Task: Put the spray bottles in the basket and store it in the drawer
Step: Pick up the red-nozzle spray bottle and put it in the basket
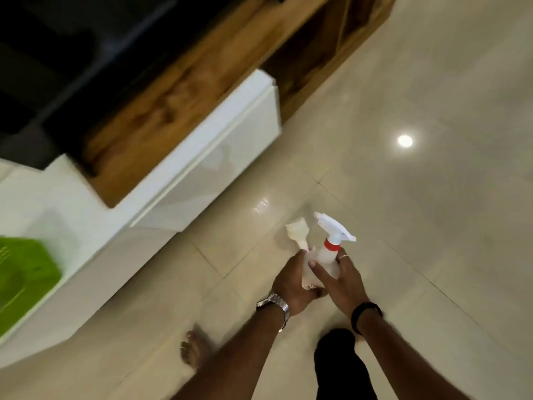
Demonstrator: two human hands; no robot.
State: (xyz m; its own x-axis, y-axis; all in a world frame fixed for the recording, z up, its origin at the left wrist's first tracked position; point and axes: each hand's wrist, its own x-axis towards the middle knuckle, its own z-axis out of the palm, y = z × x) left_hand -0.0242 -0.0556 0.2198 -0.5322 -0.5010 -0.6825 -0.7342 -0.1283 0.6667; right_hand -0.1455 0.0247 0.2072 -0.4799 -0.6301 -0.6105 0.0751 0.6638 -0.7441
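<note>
Two spray bottles are held together over the tiled floor at lower centre. One has a plain whitish trigger head [297, 233]; its body sits in my left hand [292, 284], which wears a metal watch. The other bottle [331, 246] has a white trigger and a red collar, and my right hand [346, 280] wraps its clear body, index finger stretched across. A green basket [23, 281] lies at the far left edge on a white cabinet top, well away from both hands and partly cut off.
A low white cabinet with a glossy drawer front [207, 166] runs diagonally at left, a wooden top [173, 96] behind it. Open wooden shelving [317, 44] stands further back. Glossy beige floor tiles spread to the right. My bare foot [193, 350] and dark trouser leg [340, 368] are below.
</note>
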